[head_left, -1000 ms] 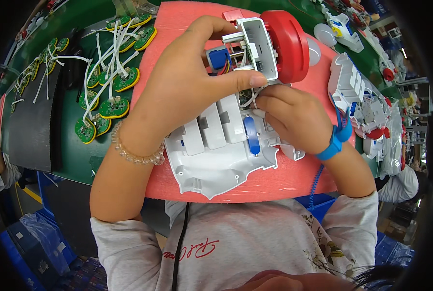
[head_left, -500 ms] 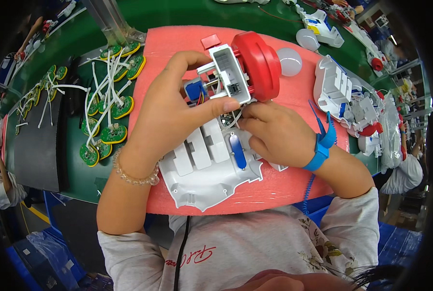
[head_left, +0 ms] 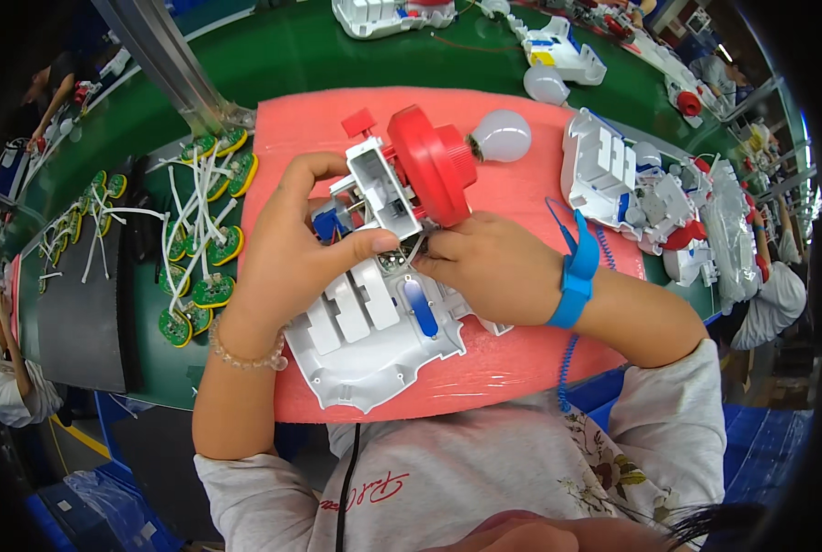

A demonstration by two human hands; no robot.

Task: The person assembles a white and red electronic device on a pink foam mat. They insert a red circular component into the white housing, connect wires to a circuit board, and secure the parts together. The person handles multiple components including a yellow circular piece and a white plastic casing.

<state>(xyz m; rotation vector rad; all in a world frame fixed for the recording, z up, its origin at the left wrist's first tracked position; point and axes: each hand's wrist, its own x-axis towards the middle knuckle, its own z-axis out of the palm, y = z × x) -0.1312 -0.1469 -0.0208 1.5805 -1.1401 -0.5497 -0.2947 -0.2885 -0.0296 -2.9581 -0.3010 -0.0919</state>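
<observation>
Centrally on the green desk (head_left: 310,57), a pink foam mat (head_left: 530,368) bears a white shell (head_left: 360,363) below mid-frame; above it, your left hand (head_left: 291,244) grips a white housing (head_left: 383,189) with a red wheel (head_left: 426,166). Your right hand (head_left: 494,267) sits beside white wires (head_left: 416,247), its grip partly hidden and impossible to tell.

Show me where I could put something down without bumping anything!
On the pink mat, there's bare room between the light bulb and the right hand, and between the white shell and the blue coiled cord. Green circuit boards crowd the left side, white casings crowd the right. It's also crowded around the left hand.
</observation>
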